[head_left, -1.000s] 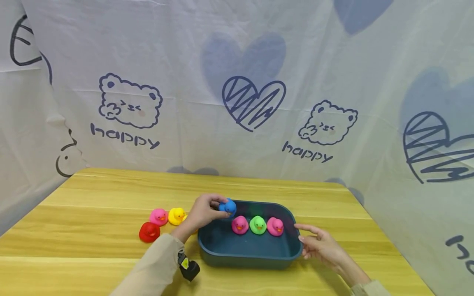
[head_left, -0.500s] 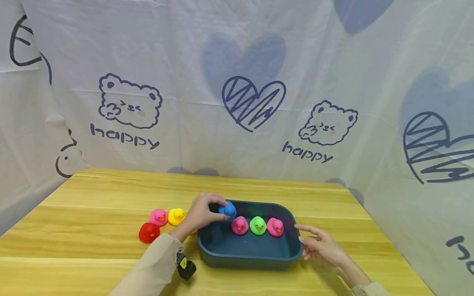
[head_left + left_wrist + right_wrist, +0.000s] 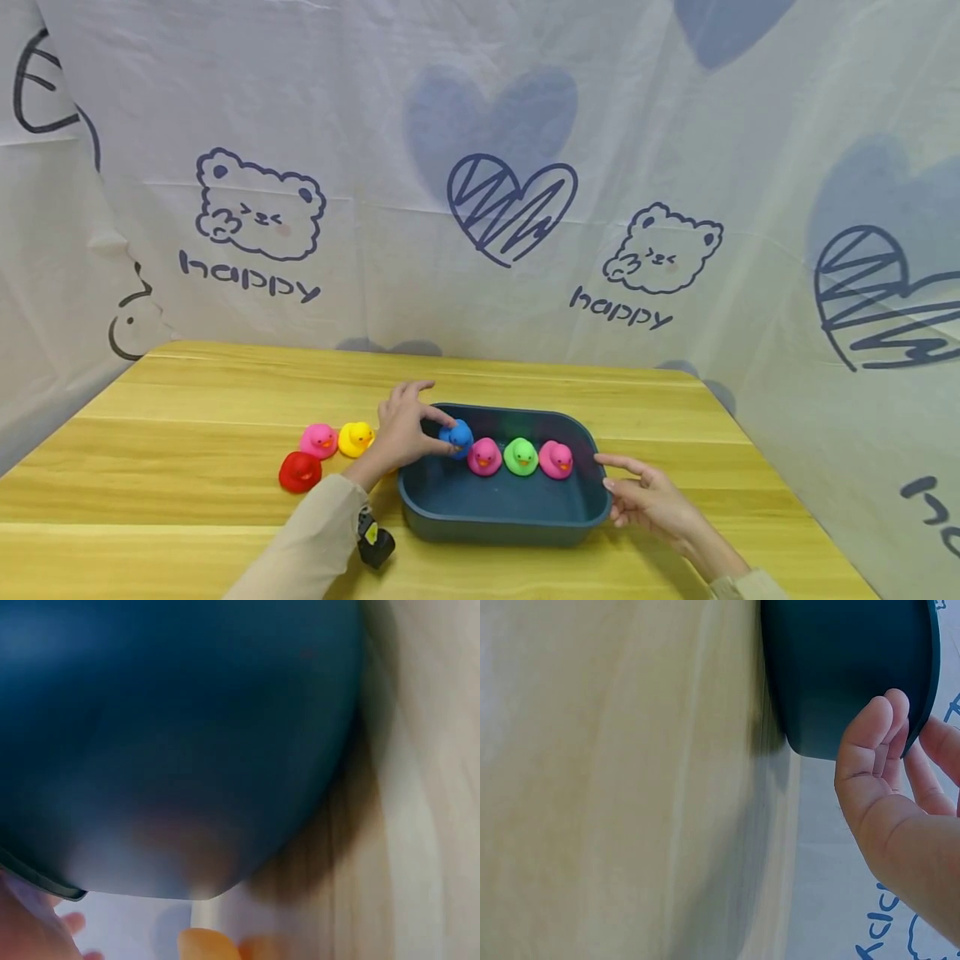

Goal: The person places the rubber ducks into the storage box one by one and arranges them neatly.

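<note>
Inside the dark teal plastic box [image 3: 495,532], at its back left corner, my left hand [image 3: 401,429] pinches a blue rubber duck [image 3: 457,439] between thumb and index finger. The other left fingers are raised. To the right of that duck, a pink duck [image 3: 484,457], a green duck [image 3: 521,457] and a second pink duck [image 3: 556,460] sit in a row. My right hand [image 3: 648,500] holds the box's right rim, with its thumb and index finger over the edge. The left wrist view is mostly filled by the box's outer wall [image 3: 172,750].
Left of the box on the wooden table [image 3: 150,492] are a red duck [image 3: 301,472], a pink duck [image 3: 318,442] and a yellow duck [image 3: 356,438]. An orange-yellow thing [image 3: 206,945] is partly seen in the left wrist view. A printed cloth [image 3: 390,250] hangs behind.
My left hand has lowered the blue duck into the box's back left corner, beside the pink one. Its other fingers have lifted away. My right hand has stayed at the rim.
</note>
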Demonstrator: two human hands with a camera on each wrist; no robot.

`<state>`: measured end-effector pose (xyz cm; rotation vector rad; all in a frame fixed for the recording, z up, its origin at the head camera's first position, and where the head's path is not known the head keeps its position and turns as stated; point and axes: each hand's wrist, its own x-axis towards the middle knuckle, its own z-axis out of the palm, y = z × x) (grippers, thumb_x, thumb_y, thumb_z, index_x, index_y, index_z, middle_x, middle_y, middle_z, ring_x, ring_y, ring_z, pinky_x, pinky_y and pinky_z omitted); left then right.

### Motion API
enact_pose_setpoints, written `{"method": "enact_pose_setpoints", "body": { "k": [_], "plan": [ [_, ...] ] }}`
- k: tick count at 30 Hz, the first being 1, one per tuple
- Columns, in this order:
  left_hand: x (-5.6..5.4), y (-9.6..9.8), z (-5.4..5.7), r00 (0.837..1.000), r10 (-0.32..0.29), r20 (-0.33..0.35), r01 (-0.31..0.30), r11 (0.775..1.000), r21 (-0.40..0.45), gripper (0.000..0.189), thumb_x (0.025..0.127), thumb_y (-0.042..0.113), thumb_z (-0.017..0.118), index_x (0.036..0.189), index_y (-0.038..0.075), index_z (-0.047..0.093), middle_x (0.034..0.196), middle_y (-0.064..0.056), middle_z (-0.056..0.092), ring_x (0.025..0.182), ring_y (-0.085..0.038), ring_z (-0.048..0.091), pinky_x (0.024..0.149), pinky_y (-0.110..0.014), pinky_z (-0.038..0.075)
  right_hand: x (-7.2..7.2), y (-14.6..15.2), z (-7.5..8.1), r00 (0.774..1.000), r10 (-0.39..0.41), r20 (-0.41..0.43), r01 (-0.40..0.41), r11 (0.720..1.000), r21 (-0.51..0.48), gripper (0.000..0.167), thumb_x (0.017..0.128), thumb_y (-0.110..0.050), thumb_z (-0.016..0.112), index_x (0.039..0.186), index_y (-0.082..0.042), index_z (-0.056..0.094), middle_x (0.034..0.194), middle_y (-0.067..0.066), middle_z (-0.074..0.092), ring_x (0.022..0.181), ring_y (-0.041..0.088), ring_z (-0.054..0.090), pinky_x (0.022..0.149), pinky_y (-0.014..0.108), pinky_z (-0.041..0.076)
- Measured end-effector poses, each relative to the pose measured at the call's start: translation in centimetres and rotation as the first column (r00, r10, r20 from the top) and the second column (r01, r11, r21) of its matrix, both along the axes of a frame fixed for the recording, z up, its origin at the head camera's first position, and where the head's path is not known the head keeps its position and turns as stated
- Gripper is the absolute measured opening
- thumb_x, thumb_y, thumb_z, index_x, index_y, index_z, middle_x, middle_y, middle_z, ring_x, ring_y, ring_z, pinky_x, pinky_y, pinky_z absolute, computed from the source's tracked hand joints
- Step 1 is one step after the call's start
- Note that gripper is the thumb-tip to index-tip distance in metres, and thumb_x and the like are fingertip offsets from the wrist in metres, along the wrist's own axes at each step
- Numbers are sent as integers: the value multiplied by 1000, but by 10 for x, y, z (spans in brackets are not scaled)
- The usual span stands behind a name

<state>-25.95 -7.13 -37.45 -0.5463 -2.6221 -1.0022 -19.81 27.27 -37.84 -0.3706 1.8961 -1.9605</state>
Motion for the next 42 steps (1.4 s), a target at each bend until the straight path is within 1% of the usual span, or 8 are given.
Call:
{"method": "enact_pose_setpoints", "body": {
  "k": [4,10,17,26,30,35,39,42],
  "plan": [
    [-1,1,-2,998,15,53,-14,1000,-13,24,60,27,83,79,17,74,136,-19,34,126,-43,14,92,-59,16,0,0,-1,1000,-1,6,1,1000,-5,41,92,-7,49,130,2,39,68,3,57,59,9,56,57,20,48],
    [-1,3,-3,991,36,125,-30,999,-44,22,60,24,83,78,15,74,135,-20,35,124,-45,17,91,-62,19,0,0,-1,1000,8,8,-8,1000,-16,37,92,-7,48,129,-2,43,68,2,57,59,9,56,57,20,48],
    [-1,6,1,989,63,131,-41,985,-168,22,59,26,84,76,17,74,133,-20,37,123,-45,20,90,-61,23,0,1,0,1000,16,4,-16,1000,-25,33,92,-6,47,125,-9,49,68,2,57,60,9,57,57,20,49],
    [-1,6,2,990,68,124,-37,971,-238,26,59,26,83,81,15,74,132,-21,37,122,-46,21,90,-60,25,-1,0,0,1000,0,7,0,1000,7,38,92,-8,48,129,-2,43,68,2,56,60,9,56,57,21,49],
    [-1,3,1,990,52,135,-27,983,-179,30,58,24,84,85,15,73,130,-22,40,121,-43,24,90,-59,26,0,0,0,1000,2,-1,-2,1000,9,39,92,-8,49,129,-1,42,69,2,56,60,9,56,57,20,48],
    [0,-3,5,992,-1,126,1,1000,-2,24,64,16,81,85,11,71,118,-20,51,112,-37,40,90,-54,32,0,0,-1,1000,8,-10,-8,1000,6,36,92,-7,48,128,-4,45,70,2,56,60,9,56,57,20,49],
    [4,-10,13,994,-34,101,19,989,144,17,70,7,75,86,4,69,102,-13,61,101,-32,51,89,-46,39,1,-1,0,1000,8,-9,-8,1000,1,33,92,-8,49,125,-11,50,70,2,56,60,9,56,57,21,49],
    [6,-17,17,993,-48,107,26,980,199,17,73,5,71,90,1,67,94,-10,63,95,-30,55,84,-44,43,1,-1,0,1000,6,-4,-6,1000,2,34,91,-8,49,126,-9,49,70,2,57,60,9,56,57,21,48]
  ]
}}
